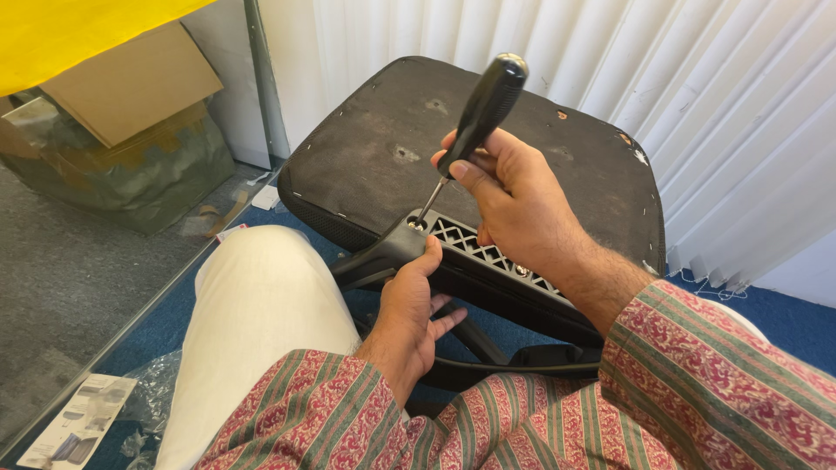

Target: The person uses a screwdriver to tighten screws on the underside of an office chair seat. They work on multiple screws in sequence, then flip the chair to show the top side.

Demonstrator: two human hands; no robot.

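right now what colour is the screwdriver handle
Black, glossy; the screwdriver handle shows best in the head view.
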